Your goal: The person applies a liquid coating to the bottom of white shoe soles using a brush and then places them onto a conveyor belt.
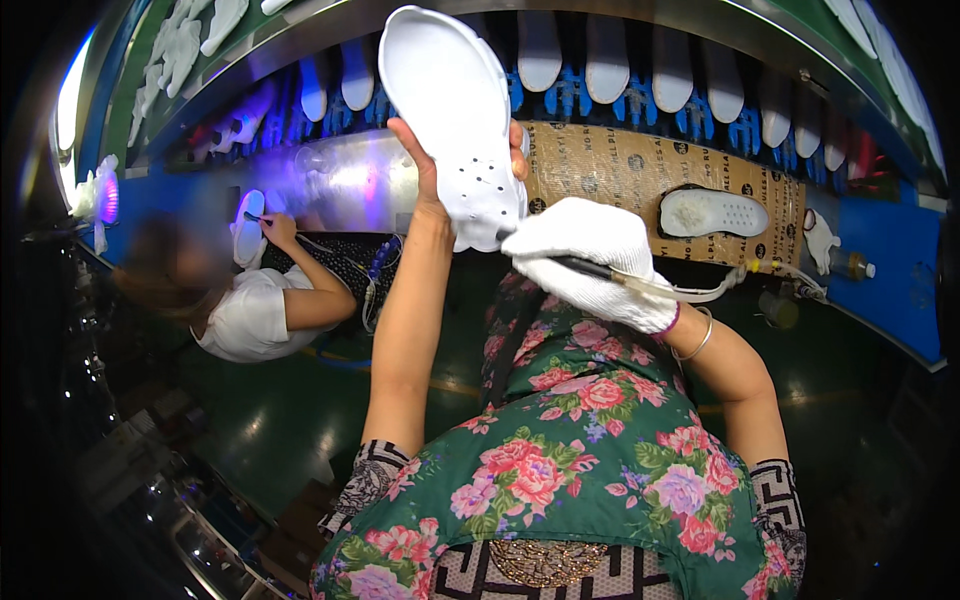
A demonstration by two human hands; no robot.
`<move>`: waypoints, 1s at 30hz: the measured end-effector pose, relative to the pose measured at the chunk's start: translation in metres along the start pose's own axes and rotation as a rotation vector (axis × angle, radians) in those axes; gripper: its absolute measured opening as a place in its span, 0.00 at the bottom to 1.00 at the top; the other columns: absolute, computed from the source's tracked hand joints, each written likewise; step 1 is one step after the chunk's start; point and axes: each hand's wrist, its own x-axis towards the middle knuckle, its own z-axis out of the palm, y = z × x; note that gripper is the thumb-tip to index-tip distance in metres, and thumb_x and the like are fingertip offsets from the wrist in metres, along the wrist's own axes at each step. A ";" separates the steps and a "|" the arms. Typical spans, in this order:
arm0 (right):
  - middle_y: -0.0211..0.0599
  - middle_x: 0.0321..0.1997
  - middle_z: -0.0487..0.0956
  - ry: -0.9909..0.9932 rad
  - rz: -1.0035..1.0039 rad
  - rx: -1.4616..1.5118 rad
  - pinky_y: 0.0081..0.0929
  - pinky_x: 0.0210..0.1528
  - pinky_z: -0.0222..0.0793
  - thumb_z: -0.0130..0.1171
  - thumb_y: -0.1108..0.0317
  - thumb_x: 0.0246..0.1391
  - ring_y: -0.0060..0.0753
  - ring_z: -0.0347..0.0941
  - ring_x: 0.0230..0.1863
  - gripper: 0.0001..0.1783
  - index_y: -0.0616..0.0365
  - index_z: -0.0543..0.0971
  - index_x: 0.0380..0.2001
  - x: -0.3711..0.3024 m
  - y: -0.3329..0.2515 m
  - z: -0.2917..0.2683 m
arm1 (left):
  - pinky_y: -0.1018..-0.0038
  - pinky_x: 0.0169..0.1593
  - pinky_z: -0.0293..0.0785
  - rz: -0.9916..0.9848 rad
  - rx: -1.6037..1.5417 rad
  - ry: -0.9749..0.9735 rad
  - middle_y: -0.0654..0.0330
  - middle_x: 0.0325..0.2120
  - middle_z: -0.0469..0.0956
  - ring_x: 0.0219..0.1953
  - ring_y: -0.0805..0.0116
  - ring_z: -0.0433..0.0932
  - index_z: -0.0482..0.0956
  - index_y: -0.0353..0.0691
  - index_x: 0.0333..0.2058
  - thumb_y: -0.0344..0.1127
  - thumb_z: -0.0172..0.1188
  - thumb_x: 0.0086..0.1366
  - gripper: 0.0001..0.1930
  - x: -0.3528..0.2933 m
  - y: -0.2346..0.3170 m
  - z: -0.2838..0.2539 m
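My bare left hand [429, 190] grips a white shoe sole [445, 100] from beneath, thumb at one edge and fingertips showing at the other. The sole is raised above the bench with its toe pointing away; small dark holes dot its nearer part. In a white knitted glove, my right hand [588, 255] is closed round a dark-handled brush [585, 267] with a clear tube [705, 294] running off to the right. The brush's tip is at the sole's near right edge; whether it touches cannot be made out.
Printed cardboard [600, 165] covers the bench, bearing another white sole [713, 212]. Beyond, several soles hang in blue clamps [568, 92]. A white glove [820, 242] and small bottle [856, 266] lie right. At left, a co-worker's hand [279, 229] brushes a sole [247, 228].
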 end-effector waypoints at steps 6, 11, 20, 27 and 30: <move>0.39 0.36 0.81 -0.145 -0.256 -0.337 0.30 0.31 0.75 0.66 0.76 0.40 0.41 0.79 0.31 0.19 0.51 0.81 0.41 -0.014 0.011 0.010 | 0.62 0.28 0.85 -0.098 0.188 0.103 0.41 0.35 0.77 0.33 0.49 0.83 0.64 0.34 0.58 0.83 0.46 0.47 0.56 0.009 0.005 0.003; 0.35 0.31 0.83 -0.094 0.052 0.080 0.28 0.40 0.75 0.67 0.73 0.45 0.34 0.80 0.34 0.08 0.53 0.84 0.33 -0.009 0.001 0.003 | 0.57 0.28 0.83 -0.309 0.231 0.071 0.39 0.40 0.75 0.33 0.44 0.81 0.64 0.38 0.60 0.76 0.60 0.41 0.55 0.012 0.011 -0.008; 0.36 0.33 0.82 -0.169 -0.049 0.001 0.27 0.38 0.75 0.65 0.78 0.44 0.36 0.79 0.34 0.14 0.55 0.82 0.37 -0.003 0.009 0.000 | 0.64 0.42 0.82 -0.421 0.486 0.281 0.46 0.45 0.78 0.42 0.58 0.82 0.71 0.35 0.56 0.63 0.62 0.53 0.41 0.019 0.016 0.005; 0.28 0.28 0.79 0.013 0.681 0.488 0.14 0.29 0.68 0.64 0.75 0.51 0.16 0.72 0.27 0.07 0.64 0.83 0.34 -0.004 -0.002 -0.007 | 0.66 0.49 0.77 -0.318 0.402 0.304 0.56 0.54 0.74 0.49 0.64 0.77 0.64 0.44 0.63 0.73 0.38 0.62 0.42 0.026 0.008 -0.016; 0.28 0.25 0.78 0.370 0.681 0.515 0.12 0.24 0.61 0.62 0.76 0.51 0.15 0.70 0.22 0.09 0.64 0.82 0.37 -0.002 0.006 -0.016 | 0.66 0.53 0.76 -0.138 0.110 0.188 0.54 0.55 0.72 0.51 0.63 0.76 0.59 0.40 0.64 0.70 0.34 0.65 0.42 0.015 -0.003 -0.015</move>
